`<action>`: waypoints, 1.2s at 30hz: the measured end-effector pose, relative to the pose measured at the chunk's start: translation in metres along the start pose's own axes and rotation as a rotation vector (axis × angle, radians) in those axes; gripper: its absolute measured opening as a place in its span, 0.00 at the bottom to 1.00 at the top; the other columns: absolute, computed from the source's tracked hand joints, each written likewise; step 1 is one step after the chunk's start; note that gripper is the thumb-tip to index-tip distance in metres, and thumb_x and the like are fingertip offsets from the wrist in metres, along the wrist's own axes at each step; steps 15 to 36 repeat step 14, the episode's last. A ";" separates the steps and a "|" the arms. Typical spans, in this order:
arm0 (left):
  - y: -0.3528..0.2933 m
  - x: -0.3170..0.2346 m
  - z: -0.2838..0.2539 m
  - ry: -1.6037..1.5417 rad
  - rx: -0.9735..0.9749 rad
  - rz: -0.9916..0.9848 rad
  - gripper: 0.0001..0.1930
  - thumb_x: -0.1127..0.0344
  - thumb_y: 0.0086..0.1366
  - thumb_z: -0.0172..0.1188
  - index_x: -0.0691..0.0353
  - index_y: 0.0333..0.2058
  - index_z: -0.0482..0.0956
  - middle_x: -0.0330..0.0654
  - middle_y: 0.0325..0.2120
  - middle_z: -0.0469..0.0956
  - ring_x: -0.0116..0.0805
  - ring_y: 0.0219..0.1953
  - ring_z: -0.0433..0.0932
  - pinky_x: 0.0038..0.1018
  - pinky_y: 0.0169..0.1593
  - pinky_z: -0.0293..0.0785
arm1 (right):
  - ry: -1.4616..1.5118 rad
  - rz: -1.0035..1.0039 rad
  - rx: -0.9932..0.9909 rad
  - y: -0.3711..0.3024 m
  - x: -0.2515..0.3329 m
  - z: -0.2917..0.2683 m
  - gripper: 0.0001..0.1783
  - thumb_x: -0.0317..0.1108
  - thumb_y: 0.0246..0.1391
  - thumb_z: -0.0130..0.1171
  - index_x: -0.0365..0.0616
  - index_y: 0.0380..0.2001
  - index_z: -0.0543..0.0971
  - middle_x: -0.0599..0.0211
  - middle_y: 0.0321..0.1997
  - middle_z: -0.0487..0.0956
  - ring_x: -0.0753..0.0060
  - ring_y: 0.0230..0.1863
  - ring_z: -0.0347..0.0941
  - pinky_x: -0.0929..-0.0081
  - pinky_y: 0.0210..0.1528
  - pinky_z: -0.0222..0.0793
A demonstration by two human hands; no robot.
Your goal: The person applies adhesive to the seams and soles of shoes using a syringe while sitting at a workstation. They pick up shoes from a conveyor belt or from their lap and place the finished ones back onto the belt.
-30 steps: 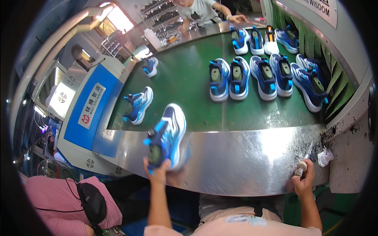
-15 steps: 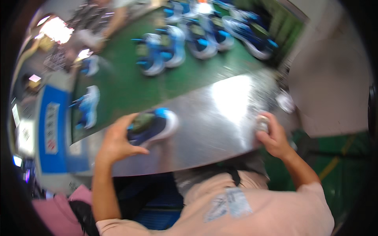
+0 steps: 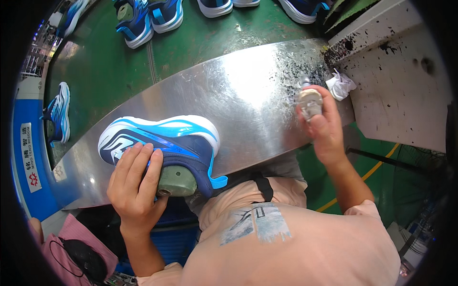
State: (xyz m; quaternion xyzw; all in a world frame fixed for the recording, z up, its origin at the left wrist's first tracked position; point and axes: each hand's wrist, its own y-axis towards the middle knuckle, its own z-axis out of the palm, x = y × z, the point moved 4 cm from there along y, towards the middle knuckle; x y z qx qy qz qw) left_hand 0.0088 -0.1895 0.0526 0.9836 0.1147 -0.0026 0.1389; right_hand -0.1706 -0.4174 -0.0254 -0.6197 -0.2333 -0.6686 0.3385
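Note:
A blue and white sneaker [image 3: 164, 128] lies tilted on its side over the metal tabletop, its white sole away from me. Inside its opening sits a green shoe last [image 3: 177, 181]. My left hand [image 3: 136, 188] is closed on the shoe, fingers over the lacing area and thumb at the last. Farther right, my right hand [image 3: 327, 133] grips a small beige and silver bottle-shaped thing [image 3: 310, 104], its clear end pointing away from me. I cannot make out its exact kind. This hand is apart from the shoe, above the black-stained part of the tabletop.
The metal tabletop [image 3: 200, 90] borders a green conveyor belt [image 3: 102, 71]. Several sneakers [image 3: 167, 16] stand along its far side, and another sneaker [image 3: 59, 114] is at left. A crumpled white cloth [image 3: 340, 85] lies beside a stained pale panel [image 3: 400, 81] on the right.
The sneaker has been turned and tipped, its heel now toward me. My left hand has shifted from beside it onto its upper. The right hand keeps its hold. The view has moved too.

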 end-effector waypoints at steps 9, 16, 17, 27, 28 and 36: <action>0.017 0.010 0.000 -0.133 0.030 0.071 0.27 0.76 0.29 0.59 0.64 0.37 0.77 0.47 0.36 0.76 0.47 0.40 0.75 0.37 0.43 0.72 | -0.412 -0.185 0.306 0.045 -0.003 0.083 0.40 0.35 0.36 0.69 0.46 0.52 0.58 0.54 0.40 0.74 0.57 0.37 0.74 0.68 0.36 0.69; 0.013 0.008 0.002 -0.068 0.086 0.077 0.27 0.75 0.30 0.59 0.63 0.39 0.77 0.47 0.38 0.76 0.48 0.41 0.75 0.38 0.44 0.71 | -0.348 -0.093 0.385 0.061 -0.015 0.108 0.40 0.34 0.36 0.68 0.48 0.52 0.58 0.51 0.43 0.73 0.52 0.44 0.72 0.65 0.45 0.67; 0.013 0.008 0.002 -0.068 0.086 0.077 0.27 0.75 0.30 0.59 0.63 0.39 0.77 0.47 0.38 0.76 0.48 0.41 0.75 0.38 0.44 0.71 | -0.348 -0.093 0.385 0.061 -0.015 0.108 0.40 0.34 0.36 0.68 0.48 0.52 0.58 0.51 0.43 0.73 0.52 0.44 0.72 0.65 0.45 0.67; 0.013 0.008 0.002 -0.068 0.086 0.077 0.27 0.75 0.30 0.59 0.63 0.39 0.77 0.47 0.38 0.76 0.48 0.41 0.75 0.38 0.44 0.71 | -0.348 -0.093 0.385 0.061 -0.015 0.108 0.40 0.34 0.36 0.68 0.48 0.52 0.58 0.51 0.43 0.73 0.52 0.44 0.72 0.65 0.45 0.67; 0.013 0.008 0.002 -0.068 0.086 0.077 0.27 0.75 0.30 0.59 0.63 0.39 0.77 0.47 0.38 0.76 0.48 0.41 0.75 0.38 0.44 0.71 | -0.348 -0.093 0.385 0.061 -0.015 0.108 0.40 0.34 0.36 0.68 0.48 0.52 0.58 0.51 0.43 0.73 0.52 0.44 0.72 0.65 0.45 0.67; 0.013 0.008 0.002 -0.068 0.086 0.077 0.27 0.75 0.30 0.59 0.63 0.39 0.77 0.47 0.38 0.76 0.48 0.41 0.75 0.38 0.44 0.71 | -0.348 -0.093 0.385 0.061 -0.015 0.108 0.40 0.34 0.36 0.68 0.48 0.52 0.58 0.51 0.43 0.73 0.52 0.44 0.72 0.65 0.45 0.67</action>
